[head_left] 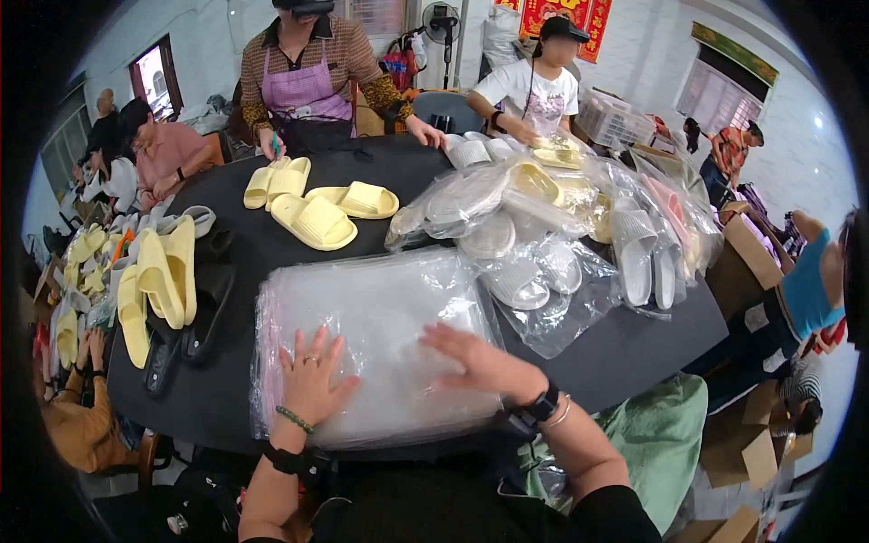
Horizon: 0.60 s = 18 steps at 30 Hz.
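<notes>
A stack of clear plastic bags [389, 299] lies flat on the dark table in front of me. My left hand [313, 376] rests on the stack's left part, fingers spread, a ring on one finger. Over the right part is my right hand [471, 362], open with its fingers apart; whether it touches the plastic I cannot tell. Neither hand holds anything. Beyond the stack sit yellow slide slippers [314, 222], and to its right is a heap of bagged grey slippers [520, 281].
Yellow slippers [163, 276] and black slippers [211, 308] stand at the table's left. Across the dark table [625, 348], a person in a purple apron [312, 86] and a person in a white shirt [534, 90] handle slippers. Cardboard boxes [751, 434] and green sacking [652, 443] are at right.
</notes>
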Tool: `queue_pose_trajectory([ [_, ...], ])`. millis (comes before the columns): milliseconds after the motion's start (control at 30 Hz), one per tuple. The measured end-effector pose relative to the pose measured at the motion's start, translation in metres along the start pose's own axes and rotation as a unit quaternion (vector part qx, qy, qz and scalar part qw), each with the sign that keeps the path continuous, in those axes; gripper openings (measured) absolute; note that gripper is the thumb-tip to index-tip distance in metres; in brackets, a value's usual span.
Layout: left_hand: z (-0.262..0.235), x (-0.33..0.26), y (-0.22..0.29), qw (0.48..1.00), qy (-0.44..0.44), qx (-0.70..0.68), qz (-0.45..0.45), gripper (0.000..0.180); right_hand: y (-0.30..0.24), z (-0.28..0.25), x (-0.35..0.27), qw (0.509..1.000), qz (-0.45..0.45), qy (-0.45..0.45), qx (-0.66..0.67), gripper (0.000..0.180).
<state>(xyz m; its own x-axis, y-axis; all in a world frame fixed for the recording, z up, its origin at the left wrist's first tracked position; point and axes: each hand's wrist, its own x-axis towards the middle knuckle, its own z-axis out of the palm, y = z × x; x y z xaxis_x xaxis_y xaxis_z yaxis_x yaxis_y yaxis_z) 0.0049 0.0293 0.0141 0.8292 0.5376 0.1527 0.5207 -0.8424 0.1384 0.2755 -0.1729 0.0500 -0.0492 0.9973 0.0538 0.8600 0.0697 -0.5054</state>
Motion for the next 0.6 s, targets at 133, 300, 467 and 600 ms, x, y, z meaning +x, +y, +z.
queue_pose_trajectory([
  [133, 0.002, 0.000, 0.000, 1.000, 0.005, 0.009, 0.001, 0.075, 0.010, -0.062, 0.014, 0.963, -0.009, 0.234, -0.135, 0.093],
  [300, 0.001, 0.000, -0.001, 1.000, 0.019, 0.018, 0.007, 0.074, 0.018, -0.119, 0.047, 0.905, 0.084, 0.320, -0.267, 0.111],
  [467, 0.005, -0.001, -0.004, 1.000, 0.002, 0.000, -0.002, 0.075, 0.053, -0.123, 0.087, 0.905, 0.112, 0.248, -0.328, 0.119],
  [600, 0.007, -0.003, -0.005, 1.000, 0.017, 0.015, 0.006, 0.076, 0.061, -0.114, 0.108, 0.874, 0.085, 0.242, -0.412, 0.097],
])
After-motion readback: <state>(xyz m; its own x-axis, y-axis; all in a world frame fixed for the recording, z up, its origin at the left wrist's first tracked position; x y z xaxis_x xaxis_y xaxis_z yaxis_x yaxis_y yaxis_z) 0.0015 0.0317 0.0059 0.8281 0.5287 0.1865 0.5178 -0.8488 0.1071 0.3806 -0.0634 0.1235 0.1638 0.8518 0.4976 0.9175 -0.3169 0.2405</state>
